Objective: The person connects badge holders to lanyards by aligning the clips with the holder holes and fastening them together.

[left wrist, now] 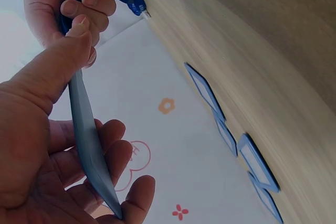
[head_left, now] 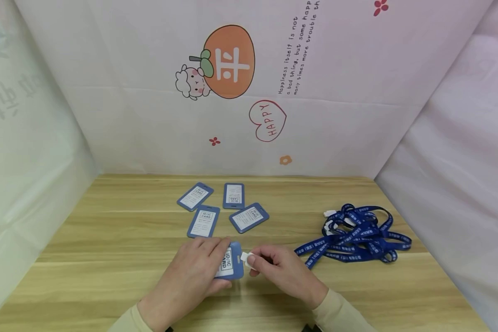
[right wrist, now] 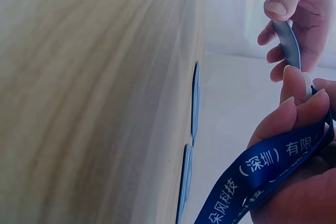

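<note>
My left hand (head_left: 192, 272) grips a blue ID card holder (head_left: 234, 259), its slotted end turned to the right. The thumb lies along one face and the fingers on the other, as the left wrist view shows. Just right of the slot, my right hand (head_left: 284, 272) pinches the white plastic clip (head_left: 246, 258) of a lanyard. The clip is very near the slot; whether it touches cannot be told. In the right wrist view the dark blue lanyard strap (right wrist: 257, 163) with white lettering runs from that clip across my right palm.
Several more blue card holders (head_left: 204, 221) lie flat on the wooden table (head_left: 128, 221) beyond my hands. To the right is a tangled pile of dark blue lanyards (head_left: 361, 235) with white clips. A printed white cloth (head_left: 149, 129) stands behind the table, with pale sheets at both sides.
</note>
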`<action>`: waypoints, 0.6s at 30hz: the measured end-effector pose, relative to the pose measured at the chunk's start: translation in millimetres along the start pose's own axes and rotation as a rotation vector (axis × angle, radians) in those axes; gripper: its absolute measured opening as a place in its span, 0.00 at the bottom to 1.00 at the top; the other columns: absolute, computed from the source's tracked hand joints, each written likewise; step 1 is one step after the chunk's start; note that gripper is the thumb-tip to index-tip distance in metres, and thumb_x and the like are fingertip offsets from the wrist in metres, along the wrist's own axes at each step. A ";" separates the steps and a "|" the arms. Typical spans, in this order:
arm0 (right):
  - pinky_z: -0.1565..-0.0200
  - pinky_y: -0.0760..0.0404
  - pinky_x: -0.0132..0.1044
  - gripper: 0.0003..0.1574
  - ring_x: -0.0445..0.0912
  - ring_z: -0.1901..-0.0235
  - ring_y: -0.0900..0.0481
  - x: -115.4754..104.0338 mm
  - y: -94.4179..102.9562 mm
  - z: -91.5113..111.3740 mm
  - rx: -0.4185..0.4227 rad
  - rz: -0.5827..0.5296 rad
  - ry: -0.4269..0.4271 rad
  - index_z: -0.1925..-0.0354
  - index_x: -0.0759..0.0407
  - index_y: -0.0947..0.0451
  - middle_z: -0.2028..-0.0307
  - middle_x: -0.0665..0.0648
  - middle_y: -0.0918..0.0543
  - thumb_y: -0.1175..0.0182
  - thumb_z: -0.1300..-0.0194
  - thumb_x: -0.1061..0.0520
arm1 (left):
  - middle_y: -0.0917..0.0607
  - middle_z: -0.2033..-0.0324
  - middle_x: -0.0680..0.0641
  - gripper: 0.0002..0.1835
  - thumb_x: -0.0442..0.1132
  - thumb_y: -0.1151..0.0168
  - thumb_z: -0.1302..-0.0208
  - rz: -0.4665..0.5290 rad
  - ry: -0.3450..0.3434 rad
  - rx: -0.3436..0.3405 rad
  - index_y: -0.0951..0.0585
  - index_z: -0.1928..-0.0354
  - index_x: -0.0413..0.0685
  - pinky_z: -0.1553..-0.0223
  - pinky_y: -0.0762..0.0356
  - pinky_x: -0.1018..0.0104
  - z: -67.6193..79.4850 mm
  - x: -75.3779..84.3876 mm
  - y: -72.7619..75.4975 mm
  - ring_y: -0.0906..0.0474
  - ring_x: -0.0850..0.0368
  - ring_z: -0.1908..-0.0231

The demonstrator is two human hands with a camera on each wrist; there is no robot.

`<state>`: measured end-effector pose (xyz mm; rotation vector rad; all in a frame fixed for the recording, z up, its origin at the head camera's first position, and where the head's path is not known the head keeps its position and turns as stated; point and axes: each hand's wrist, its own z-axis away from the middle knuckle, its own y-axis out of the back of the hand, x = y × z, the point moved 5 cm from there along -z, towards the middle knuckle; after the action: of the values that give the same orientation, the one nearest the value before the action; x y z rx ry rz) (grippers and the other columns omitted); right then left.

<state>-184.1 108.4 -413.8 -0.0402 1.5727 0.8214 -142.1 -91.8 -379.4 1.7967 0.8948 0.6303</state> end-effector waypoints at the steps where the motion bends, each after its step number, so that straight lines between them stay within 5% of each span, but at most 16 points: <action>1: 0.71 0.28 0.29 0.15 0.44 0.68 0.21 -0.1 0.0 0.0 -0.001 0.000 0.000 0.56 0.46 0.14 0.64 0.47 0.12 0.42 0.21 0.41 | 0.15 0.43 0.46 0.46 0.66 0.24 0.44 -0.002 -0.001 -0.002 0.23 0.32 0.43 0.47 0.18 0.54 0.0 0.2 0.1 0.20 0.50 0.50; 18: 0.66 0.23 0.31 0.16 0.47 0.63 0.18 -1.5 0.4 1.1 -0.011 -0.015 0.002 0.56 0.48 0.13 0.65 0.47 0.12 0.42 0.22 0.42 | 0.15 0.42 0.45 0.44 0.64 0.26 0.41 0.005 -0.020 0.031 0.23 0.32 0.41 0.45 0.19 0.55 2.1 3.5 0.8 0.20 0.51 0.47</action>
<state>-183.0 108.6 -412.2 -0.0601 1.5679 0.8186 -138.2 -90.3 -379.4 1.8300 0.8909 0.6040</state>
